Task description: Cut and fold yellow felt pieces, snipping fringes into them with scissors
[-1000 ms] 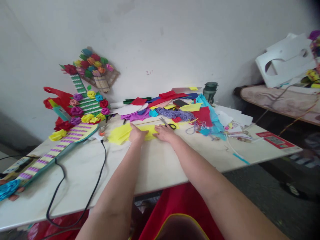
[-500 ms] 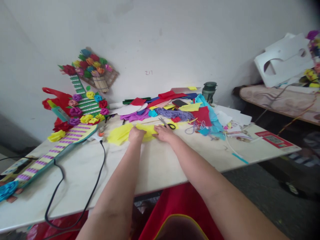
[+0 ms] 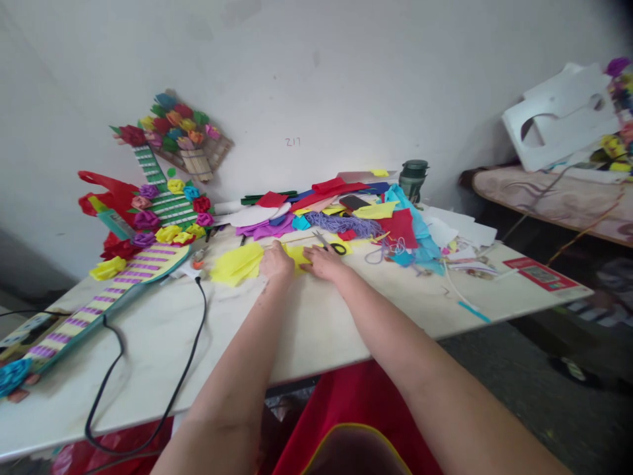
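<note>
A sheet of yellow crepe paper (image 3: 236, 265) lies on the table in front of me, its wide crinkled part spread to the left. My left hand (image 3: 277, 262) is closed on the paper near its middle, thumb upward, with the fingertips mostly hidden. Just to the right, my right hand (image 3: 322, 262) rests flat on the paper's right part, fingers stretched out toward the left hand. Right beyond that hand lies a pair of scissors (image 3: 338, 249) with black handles, blades pointing up and left.
Behind the hands sit coloured paper sheets (image 3: 404, 229), purple yarn (image 3: 341, 225) and a dark green cup (image 3: 413, 179). On the left stands a guitar-shaped board (image 3: 106, 300) with paper flowers. A black cable (image 3: 196, 343) loops over the table (image 3: 316, 330) near a power strip.
My left hand has shifted right along the yellow paper, closer to my right hand, and its wrist has turned. My right hand stays almost in place. The view has tilted slightly.
</note>
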The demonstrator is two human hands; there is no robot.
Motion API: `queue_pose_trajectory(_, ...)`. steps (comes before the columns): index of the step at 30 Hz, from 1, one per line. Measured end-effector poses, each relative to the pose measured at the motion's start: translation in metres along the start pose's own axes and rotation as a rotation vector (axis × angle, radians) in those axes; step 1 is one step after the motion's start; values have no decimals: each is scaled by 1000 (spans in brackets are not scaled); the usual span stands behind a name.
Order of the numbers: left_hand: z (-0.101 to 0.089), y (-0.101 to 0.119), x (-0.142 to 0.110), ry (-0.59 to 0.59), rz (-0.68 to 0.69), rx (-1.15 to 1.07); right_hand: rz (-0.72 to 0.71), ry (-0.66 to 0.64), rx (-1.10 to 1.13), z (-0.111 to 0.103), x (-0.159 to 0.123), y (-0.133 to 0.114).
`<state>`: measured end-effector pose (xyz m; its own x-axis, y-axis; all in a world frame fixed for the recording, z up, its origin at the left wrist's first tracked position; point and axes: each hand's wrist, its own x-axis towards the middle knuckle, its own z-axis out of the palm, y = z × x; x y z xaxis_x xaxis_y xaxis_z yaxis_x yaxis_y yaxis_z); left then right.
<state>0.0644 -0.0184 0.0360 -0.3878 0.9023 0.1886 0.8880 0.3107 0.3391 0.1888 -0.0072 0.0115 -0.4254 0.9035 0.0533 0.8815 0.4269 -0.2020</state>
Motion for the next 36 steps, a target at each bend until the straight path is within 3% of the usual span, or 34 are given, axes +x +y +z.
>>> queue_pose_trajectory(8, 4, 11, -9, 2, 208, 183, -4, -5, -11, 3, 4, 2)
queue_pose_trajectory(14, 4, 3, -7, -46, 368, 327, 10, -6, 15, 2, 3, 1)
queue_pose_trajectory(21, -9, -5, -7, -133, 513, 455, 18, 0, 24, 0, 0, -1)
queue_pose_trajectory(25, -9, -11, -8, -152, 528, 478, 12, -2, 15, 1, 1, 0)
queue_pose_trajectory(30, 1, -22, -4, -62, 541, 371, 6, 10, 20, 2, 2, 1)
queue_pose_trajectory(32, 2, -25, -2, -38, 479, 272, 5, 9, 21, 3, 3, 2)
queue_pose_trajectory(36, 0, -26, 4, -33, 210, 95, 0, 1, 14, 5, 6, 3)
